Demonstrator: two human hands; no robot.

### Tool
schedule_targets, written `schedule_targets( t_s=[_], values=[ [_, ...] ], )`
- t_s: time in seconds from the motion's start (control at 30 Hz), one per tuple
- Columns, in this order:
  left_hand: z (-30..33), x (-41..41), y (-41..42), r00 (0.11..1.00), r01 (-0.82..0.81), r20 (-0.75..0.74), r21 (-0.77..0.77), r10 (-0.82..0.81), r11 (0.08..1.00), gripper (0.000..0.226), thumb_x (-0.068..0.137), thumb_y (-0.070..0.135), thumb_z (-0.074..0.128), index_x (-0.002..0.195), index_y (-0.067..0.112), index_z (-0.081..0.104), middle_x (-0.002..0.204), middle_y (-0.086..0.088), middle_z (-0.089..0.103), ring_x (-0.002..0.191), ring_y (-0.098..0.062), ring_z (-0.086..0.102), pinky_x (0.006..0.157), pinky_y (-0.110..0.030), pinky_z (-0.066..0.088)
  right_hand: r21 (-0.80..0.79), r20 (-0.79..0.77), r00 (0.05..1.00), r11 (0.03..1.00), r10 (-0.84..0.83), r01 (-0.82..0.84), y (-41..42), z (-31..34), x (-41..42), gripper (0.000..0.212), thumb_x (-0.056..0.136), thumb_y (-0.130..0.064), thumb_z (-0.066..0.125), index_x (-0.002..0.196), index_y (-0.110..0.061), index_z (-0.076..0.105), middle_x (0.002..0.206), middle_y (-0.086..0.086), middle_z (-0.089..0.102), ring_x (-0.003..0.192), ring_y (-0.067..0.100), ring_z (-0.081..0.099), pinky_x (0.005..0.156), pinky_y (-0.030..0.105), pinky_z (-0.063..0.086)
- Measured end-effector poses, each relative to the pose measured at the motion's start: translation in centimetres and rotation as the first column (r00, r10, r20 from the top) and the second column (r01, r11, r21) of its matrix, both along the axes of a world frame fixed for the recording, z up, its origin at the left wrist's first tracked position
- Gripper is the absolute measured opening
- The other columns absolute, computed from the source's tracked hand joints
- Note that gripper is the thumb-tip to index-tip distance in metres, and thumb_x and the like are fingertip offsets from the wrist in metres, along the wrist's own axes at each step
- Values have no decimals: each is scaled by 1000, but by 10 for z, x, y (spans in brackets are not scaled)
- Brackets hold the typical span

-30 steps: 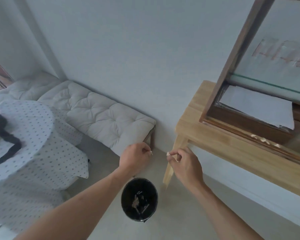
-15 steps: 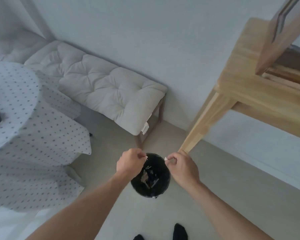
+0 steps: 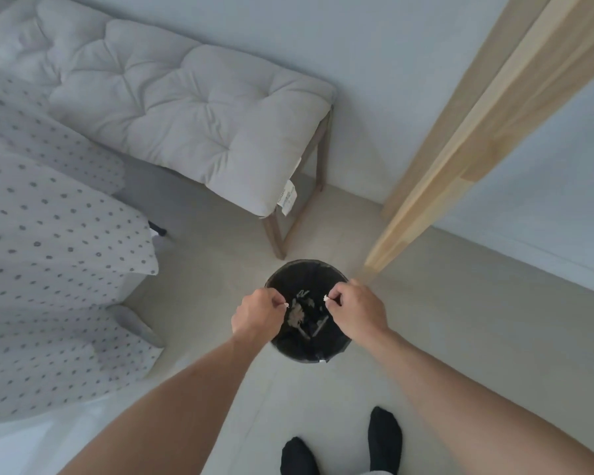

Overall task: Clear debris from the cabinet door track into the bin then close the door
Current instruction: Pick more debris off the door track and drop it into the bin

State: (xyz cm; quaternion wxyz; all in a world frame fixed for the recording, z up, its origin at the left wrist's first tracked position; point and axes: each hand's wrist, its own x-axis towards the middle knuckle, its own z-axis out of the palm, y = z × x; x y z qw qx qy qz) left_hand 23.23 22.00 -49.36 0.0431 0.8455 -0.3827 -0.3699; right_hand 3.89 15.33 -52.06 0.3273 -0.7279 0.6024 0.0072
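Observation:
A small black round bin [image 3: 306, 269] stands on the pale floor, with scraps of pale debris lying inside it. Both hands hover over its opening. My left hand [image 3: 256, 315] pinches a tiny white bit of debris [image 3: 287, 305] between thumb and fingertip, above the bin's left side. My right hand [image 3: 355, 315] pinches another small white scrap [image 3: 326, 297] above the right side. The cabinet and its door track are out of view.
A light wooden table leg [image 3: 460, 173] rises just right of the bin. A bench with a tufted grey cushion [image 3: 186, 97] stands behind. A dotted tablecloth [image 3: 48, 252] hangs at the left. My feet in black socks [image 3: 384, 437] stand below.
My view has tilted down from the cabinet to the floor. Both hands, each still pinching a scrap, have come down over the bin's opening.

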Motion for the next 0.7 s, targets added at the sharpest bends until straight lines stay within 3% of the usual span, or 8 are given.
schedule_targets(
  t_s=[0.13,0.23,0.47,0.7],
  values=[
    [-18,6,2,993,-8,-121,39,12,999,38,99,17,59,135,26,68,123,3,73,107,-26,72,97,-42,59,64,-20,1000,998,-9,10,2,-16,1,34,95,-40,67,127,-30,68,114,-4,66,109,22,65,82,37,50],
    [-19,9,8,991,22,-136,67,-12,998,48,100,14,61,147,19,59,134,1,70,116,-24,69,103,-37,56,78,-27,999,997,-20,22,8,-10,-6,37,95,-40,67,131,-30,66,114,-5,65,109,22,64,84,38,52],
    [37,5,16,993,42,-116,42,-37,998,53,103,29,61,154,22,50,139,-1,68,124,-23,64,94,-29,50,72,-14,999,997,-28,29,18,52,-39,40,92,-46,67,130,-32,65,103,-12,60,97,14,62,78,34,50],
    [163,-24,10,995,81,-59,-87,-86,993,59,99,48,62,154,33,48,136,11,70,121,-20,66,96,-39,56,4,16,996,996,-88,88,21,174,-79,45,90,-52,67,132,-35,66,101,-16,59,99,12,63,84,34,53]
  ],
)
